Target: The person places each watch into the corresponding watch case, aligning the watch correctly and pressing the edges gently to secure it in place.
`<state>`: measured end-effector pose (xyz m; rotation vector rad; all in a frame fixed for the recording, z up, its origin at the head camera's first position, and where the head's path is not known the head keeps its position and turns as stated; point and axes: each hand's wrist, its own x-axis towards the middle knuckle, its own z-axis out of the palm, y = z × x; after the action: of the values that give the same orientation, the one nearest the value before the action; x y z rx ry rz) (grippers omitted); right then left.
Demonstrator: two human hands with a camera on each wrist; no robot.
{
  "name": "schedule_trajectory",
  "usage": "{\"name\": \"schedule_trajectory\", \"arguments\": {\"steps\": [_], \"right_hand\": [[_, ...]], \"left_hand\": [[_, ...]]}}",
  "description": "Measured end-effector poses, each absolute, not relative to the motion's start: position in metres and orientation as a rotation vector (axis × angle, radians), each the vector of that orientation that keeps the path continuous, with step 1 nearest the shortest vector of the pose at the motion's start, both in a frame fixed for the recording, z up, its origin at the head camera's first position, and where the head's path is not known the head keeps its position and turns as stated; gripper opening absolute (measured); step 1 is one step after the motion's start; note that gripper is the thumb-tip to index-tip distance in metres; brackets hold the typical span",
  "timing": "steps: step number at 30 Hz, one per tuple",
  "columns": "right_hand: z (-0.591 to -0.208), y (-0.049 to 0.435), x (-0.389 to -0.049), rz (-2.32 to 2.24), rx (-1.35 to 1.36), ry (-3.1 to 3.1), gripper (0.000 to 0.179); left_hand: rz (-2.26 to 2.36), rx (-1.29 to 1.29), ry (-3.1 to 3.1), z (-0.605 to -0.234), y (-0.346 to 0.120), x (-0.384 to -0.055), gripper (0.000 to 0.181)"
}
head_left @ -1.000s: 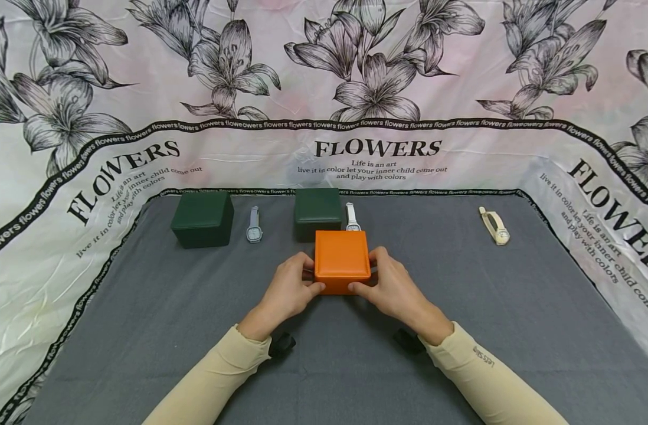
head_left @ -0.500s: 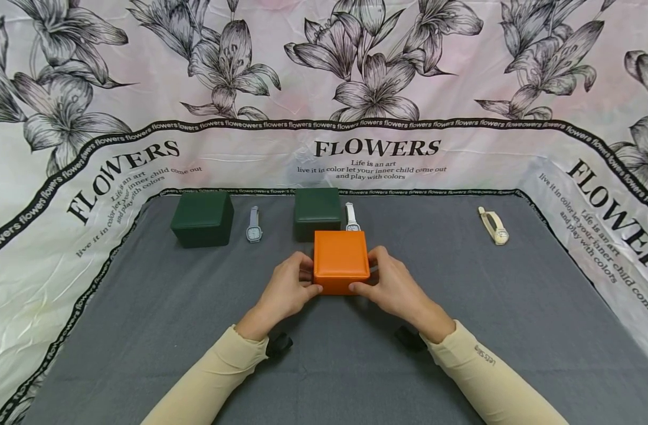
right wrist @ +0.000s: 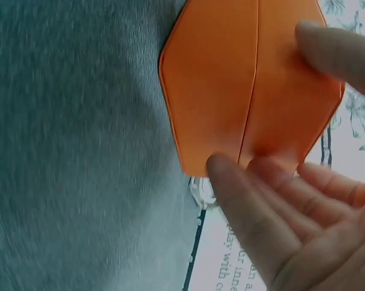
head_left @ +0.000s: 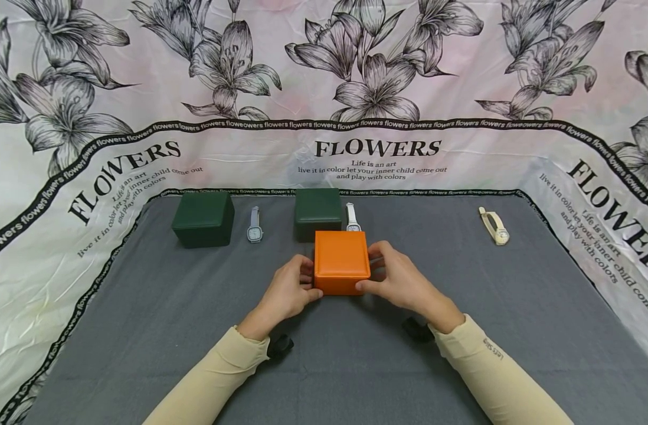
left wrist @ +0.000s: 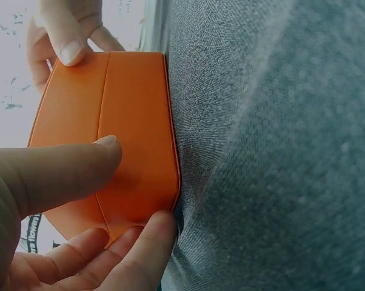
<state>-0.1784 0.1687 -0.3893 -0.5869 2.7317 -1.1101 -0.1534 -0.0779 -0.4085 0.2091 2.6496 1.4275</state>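
An orange box (head_left: 342, 254), closed at its seam, sits on the grey cloth in the middle of the head view. My left hand (head_left: 289, 286) grips its left side, thumb at the front and fingers curled along the side. On the right, my right hand (head_left: 401, 277) holds the box loosely, its thumb at the front right corner and its fingers by the right side. The right wrist view has that thumb (right wrist: 331, 51) on the lid's half of the front. Behind the box, a white-strapped watch (head_left: 352, 215) is partly hidden.
Two dark green boxes, one at the left (head_left: 203, 218) and one behind the orange box (head_left: 317, 209), stand along the back of the cloth. A light blue watch (head_left: 254, 227) lies between them. Far right lies a cream watch (head_left: 494, 226). A flower-printed fabric (head_left: 377, 88) rises behind.
My right hand has shifted slightly to the right, its thumb now nearer the box's corner. The left hand and the orange box have stayed almost in place.
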Motion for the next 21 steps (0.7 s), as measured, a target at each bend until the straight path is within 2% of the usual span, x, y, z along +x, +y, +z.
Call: {"name": "schedule_trajectory", "arguments": {"steps": [12,21], "right_hand": [[-0.392,0.183,-0.192,-1.127,-0.748,2.689,0.088],[-0.397,0.188,-0.204,-1.13,-0.84,2.64,0.099]], "left_hand": [[1.39,0.192,2.678,-0.411,-0.077,-0.154,0.048],[1.322,0.168,2.721,-0.415,-0.077,-0.158,0.044]]}}
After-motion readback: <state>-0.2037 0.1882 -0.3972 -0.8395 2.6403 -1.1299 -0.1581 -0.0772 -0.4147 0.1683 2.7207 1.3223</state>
